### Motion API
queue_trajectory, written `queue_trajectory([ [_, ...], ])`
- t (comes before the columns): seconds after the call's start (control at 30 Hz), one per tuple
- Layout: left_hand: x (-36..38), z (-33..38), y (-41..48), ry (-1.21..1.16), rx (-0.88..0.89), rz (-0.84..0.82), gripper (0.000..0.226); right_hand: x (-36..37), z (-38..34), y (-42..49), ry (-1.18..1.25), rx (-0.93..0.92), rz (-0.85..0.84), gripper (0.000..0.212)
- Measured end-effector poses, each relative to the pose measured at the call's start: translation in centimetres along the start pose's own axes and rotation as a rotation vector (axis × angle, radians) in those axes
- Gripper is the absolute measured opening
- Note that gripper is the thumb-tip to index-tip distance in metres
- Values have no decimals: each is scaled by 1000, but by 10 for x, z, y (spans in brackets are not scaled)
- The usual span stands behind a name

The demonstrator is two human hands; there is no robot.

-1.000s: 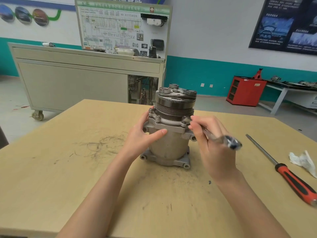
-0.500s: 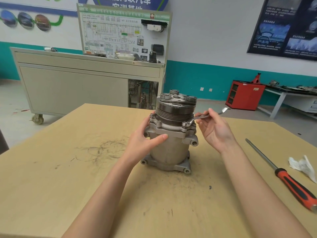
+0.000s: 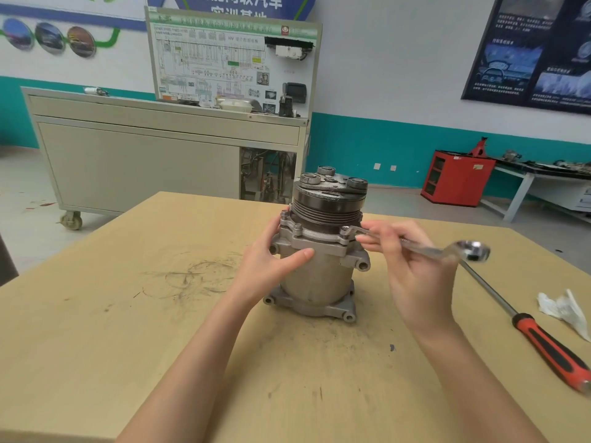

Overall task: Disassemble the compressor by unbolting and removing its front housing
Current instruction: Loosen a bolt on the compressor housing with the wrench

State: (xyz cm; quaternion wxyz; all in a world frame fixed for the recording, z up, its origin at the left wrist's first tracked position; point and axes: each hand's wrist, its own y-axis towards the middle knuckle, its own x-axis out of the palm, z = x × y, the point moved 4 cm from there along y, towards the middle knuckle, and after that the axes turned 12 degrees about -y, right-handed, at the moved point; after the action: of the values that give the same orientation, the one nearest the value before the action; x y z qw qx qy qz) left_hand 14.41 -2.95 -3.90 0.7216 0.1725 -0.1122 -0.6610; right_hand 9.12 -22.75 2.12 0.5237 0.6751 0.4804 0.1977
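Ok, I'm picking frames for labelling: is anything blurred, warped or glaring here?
Head view: the wrench is smeared at its ring end, with a bright glint; head view again: compressor and left hand sharp, the cabinet leans from wide-angle distortion, shadows soft.

Counted one compressor (image 3: pixel 319 276), one wrench (image 3: pixel 431 250), one screwdriver (image 3: pixel 550 343), one crumpled rag (image 3: pixel 559 306), one table (image 3: pixel 128 314), one red cabinet (image 3: pixel 454 177). Hands were two: left hand (image 3: pixel 271 260), right hand (image 3: pixel 415 270).
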Motion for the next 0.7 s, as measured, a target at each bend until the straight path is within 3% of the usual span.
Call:
queue_trajectory([
  [0.1, 0, 0, 0, -11, -4, -5, 83, 7, 3, -14, 81, 18, 39, 16],
  [0.23, 0, 0, 0, -21, -10, -13, 83, 10, 36, -5, 510, 415, 125, 27],
  [0.33, 0, 0, 0, -15, -6, -4, 83, 17, 64, 17, 806, 727, -3, 35],
  [0.43, -1, 0, 0, -21, -15, -10, 84, 28, 74, 30, 948, 884, -144, 33],
  [0.57, -1, -1, 1, -13, -14, 1, 84, 20, 66, 42, 981, 833, -48, 35],
  [0.7, -1, -3, 1, -17, -18, -1, 85, 2, 35, 32, 567, 550, 6, 36],
])
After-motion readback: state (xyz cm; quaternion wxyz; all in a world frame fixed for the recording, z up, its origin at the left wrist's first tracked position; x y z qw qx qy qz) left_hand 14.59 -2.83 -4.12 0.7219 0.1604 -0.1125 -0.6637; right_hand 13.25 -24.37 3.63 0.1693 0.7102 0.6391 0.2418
